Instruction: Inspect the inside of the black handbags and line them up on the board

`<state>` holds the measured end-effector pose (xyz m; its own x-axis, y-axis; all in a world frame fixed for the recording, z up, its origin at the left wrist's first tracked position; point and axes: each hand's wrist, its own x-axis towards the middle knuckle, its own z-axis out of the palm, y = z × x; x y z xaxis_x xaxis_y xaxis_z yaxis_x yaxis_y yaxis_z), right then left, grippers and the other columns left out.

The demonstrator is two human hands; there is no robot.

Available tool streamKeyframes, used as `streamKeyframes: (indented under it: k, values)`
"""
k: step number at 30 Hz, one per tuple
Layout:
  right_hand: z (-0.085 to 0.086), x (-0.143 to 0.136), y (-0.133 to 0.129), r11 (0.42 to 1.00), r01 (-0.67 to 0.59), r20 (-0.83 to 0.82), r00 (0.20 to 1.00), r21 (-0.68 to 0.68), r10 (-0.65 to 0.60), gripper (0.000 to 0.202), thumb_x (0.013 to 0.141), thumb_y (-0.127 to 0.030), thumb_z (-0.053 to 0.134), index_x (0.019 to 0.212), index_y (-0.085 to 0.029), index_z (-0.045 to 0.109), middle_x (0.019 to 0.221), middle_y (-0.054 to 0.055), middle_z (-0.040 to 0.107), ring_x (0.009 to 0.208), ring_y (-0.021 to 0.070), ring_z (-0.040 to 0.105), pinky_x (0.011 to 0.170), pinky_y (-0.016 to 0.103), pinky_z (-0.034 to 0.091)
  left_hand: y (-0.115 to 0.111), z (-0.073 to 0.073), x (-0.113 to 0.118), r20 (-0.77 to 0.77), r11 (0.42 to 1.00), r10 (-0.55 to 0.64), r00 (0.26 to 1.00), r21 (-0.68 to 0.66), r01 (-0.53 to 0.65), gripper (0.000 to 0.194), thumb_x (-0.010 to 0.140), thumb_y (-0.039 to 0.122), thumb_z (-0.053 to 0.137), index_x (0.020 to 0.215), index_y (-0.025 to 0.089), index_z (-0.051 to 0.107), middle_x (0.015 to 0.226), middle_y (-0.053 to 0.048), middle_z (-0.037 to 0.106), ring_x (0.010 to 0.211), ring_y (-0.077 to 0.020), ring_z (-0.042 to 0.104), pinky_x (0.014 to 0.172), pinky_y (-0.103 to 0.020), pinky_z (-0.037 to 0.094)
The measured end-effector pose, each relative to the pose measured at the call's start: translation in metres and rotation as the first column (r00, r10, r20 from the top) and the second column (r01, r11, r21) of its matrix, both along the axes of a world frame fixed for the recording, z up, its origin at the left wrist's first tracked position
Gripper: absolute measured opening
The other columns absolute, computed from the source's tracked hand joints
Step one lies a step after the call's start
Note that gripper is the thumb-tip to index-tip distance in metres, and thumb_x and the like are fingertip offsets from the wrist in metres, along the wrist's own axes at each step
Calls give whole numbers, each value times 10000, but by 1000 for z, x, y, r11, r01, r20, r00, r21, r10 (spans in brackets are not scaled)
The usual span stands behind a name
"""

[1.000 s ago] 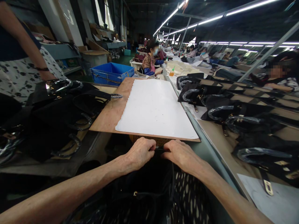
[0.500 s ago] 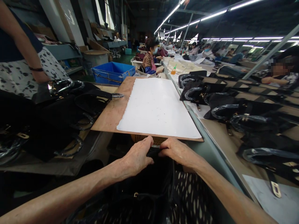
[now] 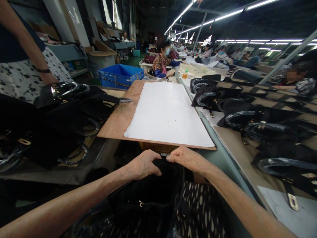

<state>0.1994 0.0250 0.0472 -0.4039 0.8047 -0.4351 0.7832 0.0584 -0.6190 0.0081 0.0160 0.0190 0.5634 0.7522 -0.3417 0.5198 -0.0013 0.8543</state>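
Observation:
A black handbag [image 3: 146, 188] with a gold-coloured clasp lies in my lap, its dark mouth gaping toward me. At the far edge of that mouth, my left hand [image 3: 145, 165] curls around the rim, with thumb and index finger bowed apart and dark material between them. My right hand [image 3: 185, 158] pinches the same rim a little to the right, fingertips pressed together. Part of each hand's grip is hidden in the black fabric. Just beyond the hands is a brown board [image 3: 112, 124] bearing a white sheet [image 3: 168, 112].
Several black handbags [image 3: 237, 115] with plastic-wrapped handles line the right-hand table; more bags [image 3: 64, 125] are piled at left. A yellow basket [image 3: 158, 146] shows under the board. A blue crate [image 3: 119, 76] stands behind it. One person [image 3: 42, 62] stands at left; others sit farther off.
My left hand has shifted slightly left and down, its index finger now bent over the rim. My right hand has moved slightly left. The bag's clasp has shifted a little left.

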Motion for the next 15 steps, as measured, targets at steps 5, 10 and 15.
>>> streamKeyframes:
  k: [5, 10, 15]
  values:
    - [-6, 1, 2, 998, -9, -29, 1000, -59, 7, 436, 754, -515, 415, 496, -185, 297, 465, -63, 236, 450, 72, 192, 432, 250, 113, -5, 7, 0, 9, 1000, -10, 1000, 19, 10, 233, 589, 237, 625, 809, 159, 611, 689, 42, 581, 630, -128, 511, 547, -212, 361]
    - [-4, 1, 0, 996, 16, -53, 998, -83, -20, 360, 762, -443, 412, 526, -187, 322, 492, -62, 253, 462, 75, 213, 428, 242, 134, -14, 18, 6, -33, 936, 93, 995, 344, -77, 222, 644, 185, 599, 857, 176, 540, 803, 15, 569, 721, -135, 501, 622, -225, 376]
    - [-1, -3, -5, 997, 71, 0, 997, -7, -71, 371, 756, -439, 416, 505, -188, 306, 482, -61, 241, 457, 78, 219, 428, 253, 137, -16, 16, 9, -141, 835, 31, 989, 548, 52, 39, 717, 139, 528, 732, 172, 543, 829, 2, 536, 746, -124, 495, 666, -222, 376]
